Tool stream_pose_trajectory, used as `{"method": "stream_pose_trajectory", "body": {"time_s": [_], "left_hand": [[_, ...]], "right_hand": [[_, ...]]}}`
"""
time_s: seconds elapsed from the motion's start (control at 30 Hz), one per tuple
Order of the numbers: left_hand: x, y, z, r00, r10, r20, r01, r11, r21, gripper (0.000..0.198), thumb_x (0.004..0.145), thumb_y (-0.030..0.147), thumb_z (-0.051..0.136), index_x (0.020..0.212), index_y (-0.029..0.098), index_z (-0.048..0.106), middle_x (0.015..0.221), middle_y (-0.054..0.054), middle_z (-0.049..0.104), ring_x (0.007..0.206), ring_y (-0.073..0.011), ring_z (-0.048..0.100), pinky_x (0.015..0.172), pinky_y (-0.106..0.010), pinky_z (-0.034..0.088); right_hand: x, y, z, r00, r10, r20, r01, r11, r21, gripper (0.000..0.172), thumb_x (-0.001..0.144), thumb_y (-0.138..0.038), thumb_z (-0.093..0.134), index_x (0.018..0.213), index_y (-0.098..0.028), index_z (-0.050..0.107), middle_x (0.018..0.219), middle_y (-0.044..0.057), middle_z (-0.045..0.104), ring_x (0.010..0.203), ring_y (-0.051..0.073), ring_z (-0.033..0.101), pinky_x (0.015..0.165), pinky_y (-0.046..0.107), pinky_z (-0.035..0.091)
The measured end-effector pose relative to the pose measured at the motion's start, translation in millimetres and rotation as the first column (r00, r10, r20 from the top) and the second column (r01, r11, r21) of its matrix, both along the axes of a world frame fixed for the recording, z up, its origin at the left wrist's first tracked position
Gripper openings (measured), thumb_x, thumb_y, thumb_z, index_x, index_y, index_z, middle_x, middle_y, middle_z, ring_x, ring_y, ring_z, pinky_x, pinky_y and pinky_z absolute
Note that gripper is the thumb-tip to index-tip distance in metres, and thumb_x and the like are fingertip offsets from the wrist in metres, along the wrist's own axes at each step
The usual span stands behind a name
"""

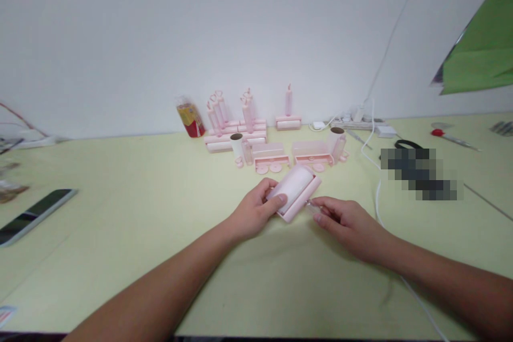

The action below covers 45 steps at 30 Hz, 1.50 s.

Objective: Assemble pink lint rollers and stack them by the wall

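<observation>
My left hand (256,208) is closed round a pink lint roller (295,189) with a white paper roll in its frame, thumb lying on the roll. The roller is tilted above the table. At its near right edge, my right hand (342,224) pinches a small clear handle (313,207) against the pink frame; most of that handle is hidden by the fingers. Just behind the roller lie loose parts: a pink frame (272,162) with a clear cover, a second pink frame (313,158), pink discs (275,168) and a white paper roll (237,147) standing upright.
Assembled lint rollers (236,131) with upright handles stand in a group by the wall, one more (288,117) apart. A bread bag (190,117) is left of them. A white cable (377,203) runs down the right side. A phone (36,216) lies at left, a red-handled screwdriver (452,138) at right.
</observation>
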State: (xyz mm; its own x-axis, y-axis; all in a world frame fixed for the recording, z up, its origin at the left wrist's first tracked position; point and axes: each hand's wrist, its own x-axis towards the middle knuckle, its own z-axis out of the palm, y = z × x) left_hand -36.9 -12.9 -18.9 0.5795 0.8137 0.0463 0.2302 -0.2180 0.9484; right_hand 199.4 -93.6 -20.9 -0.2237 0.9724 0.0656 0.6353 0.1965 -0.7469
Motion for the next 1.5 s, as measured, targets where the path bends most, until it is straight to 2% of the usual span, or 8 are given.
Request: {"method": "stream_pose_trajectory", "body": {"time_s": [0.3, 0.43, 0.6, 0.8, 0.97, 1.13, 1.27, 1.5], "left_hand": [[-4, -4, 6.1, 0.991, -0.036, -0.131, 0.047, 0.996, 0.077, 0.054, 0.081, 0.055, 0.066, 0.117, 0.016, 0.055, 0.087, -0.002, 0.057, 0.072, -0.0135, 0.05, 0.06, -0.022, 0.036], [1, -10, 7.4, 0.991, 0.049, -0.126, -0.037, 0.995, 0.093, 0.078, 0.064, 0.048, 0.081, 0.128, 0.017, 0.051, 0.095, -0.006, 0.063, 0.076, -0.0173, 0.056, 0.061, -0.024, 0.04], [2, -6, 3.6, 0.974, 0.218, -0.056, -0.214, 0.975, 0.064, 0.053, 0.07, 0.048, 0.075, 0.108, 0.014, 0.062, 0.082, -0.005, 0.067, 0.067, -0.0167, 0.057, 0.057, -0.024, 0.04], [-5, 5, 1.9, 0.941, 0.336, -0.034, -0.336, 0.918, -0.21, 0.05, 0.082, 0.062, 0.055, 0.085, 0.013, 0.061, 0.058, -0.002, 0.059, 0.04, -0.0099, 0.046, 0.039, -0.022, 0.029], [0, -3, 8.5, 0.945, 0.303, 0.12, -0.235, 0.89, -0.39, 0.061, 0.08, 0.071, 0.053, 0.088, 0.011, 0.058, 0.078, -0.007, 0.065, 0.045, -0.0089, 0.054, 0.039, -0.02, 0.034], [1, -9, 10.9, 0.944, 0.279, 0.178, -0.195, 0.903, -0.384, 0.068, 0.083, 0.076, 0.042, 0.108, 0.014, 0.056, 0.084, -0.007, 0.066, 0.049, -0.0109, 0.058, 0.04, -0.02, 0.036], [1, -16, 3.8, 0.978, 0.193, 0.075, -0.164, 0.943, -0.29, 0.063, 0.087, 0.061, 0.052, 0.129, 0.014, 0.051, 0.082, -0.004, 0.064, 0.052, -0.0105, 0.056, 0.045, -0.021, 0.038], [-1, -28, -6.2, 0.986, 0.007, -0.167, -0.006, 1.0, 0.009, 0.054, 0.084, 0.049, 0.059, 0.125, 0.015, 0.062, 0.073, -0.002, 0.064, 0.063, -0.0147, 0.055, 0.059, -0.026, 0.042]], "right_hand": [[-2, -2, -1.1, 0.992, 0.015, -0.127, -0.021, 0.999, -0.045, 0.026, 0.094, -0.039, 0.049, 0.088, -0.018, 0.062, 0.063, -0.004, 0.047, 0.057, 0.013, 0.043, 0.054, 0.025, 0.031], [-5, 1, -0.7, 0.943, -0.023, -0.331, -0.047, 0.979, -0.2, 0.029, 0.093, -0.044, 0.051, 0.098, -0.018, 0.062, 0.063, -0.005, 0.044, 0.051, 0.01, 0.039, 0.048, 0.023, 0.031], [0, -1, 13.5, 0.867, -0.07, -0.494, -0.107, 0.941, -0.32, 0.052, 0.088, -0.048, 0.061, 0.131, -0.019, 0.052, 0.083, 0.002, 0.062, 0.053, 0.011, 0.05, 0.046, 0.023, 0.039], [6, -15, 37.1, 0.796, 0.071, -0.601, -0.176, 0.977, -0.118, 0.054, 0.086, -0.046, 0.066, 0.134, -0.026, 0.053, 0.119, 0.01, 0.066, 0.102, 0.025, 0.066, 0.091, 0.041, 0.052], [-11, -8, 65.4, 0.923, -0.031, -0.384, 0.104, 0.98, 0.172, 0.031, 0.081, -0.042, 0.073, 0.106, -0.025, 0.068, 0.114, 0.011, 0.067, 0.097, 0.027, 0.068, 0.081, 0.039, 0.056], [-6, 46, 108.3, 0.943, -0.097, -0.317, 0.202, 0.927, 0.316, 0.023, 0.083, -0.04, 0.069, 0.094, -0.02, 0.068, 0.074, 0.005, 0.067, 0.064, 0.02, 0.068, 0.062, 0.035, 0.057], [11, 122, 134.5, 0.912, -0.096, -0.4, 0.277, 0.861, 0.427, 0.016, 0.083, -0.034, 0.069, 0.088, -0.021, 0.062, 0.077, 0.002, 0.06, 0.054, 0.013, 0.061, 0.053, 0.031, 0.056], [18, 259, 127.8, 0.918, -0.298, -0.263, 0.387, 0.821, 0.42, 0.022, 0.081, -0.018, 0.067, 0.101, -0.014, 0.058, 0.08, 0.004, 0.06, 0.057, 0.011, 0.06, 0.057, 0.03, 0.056]]}}
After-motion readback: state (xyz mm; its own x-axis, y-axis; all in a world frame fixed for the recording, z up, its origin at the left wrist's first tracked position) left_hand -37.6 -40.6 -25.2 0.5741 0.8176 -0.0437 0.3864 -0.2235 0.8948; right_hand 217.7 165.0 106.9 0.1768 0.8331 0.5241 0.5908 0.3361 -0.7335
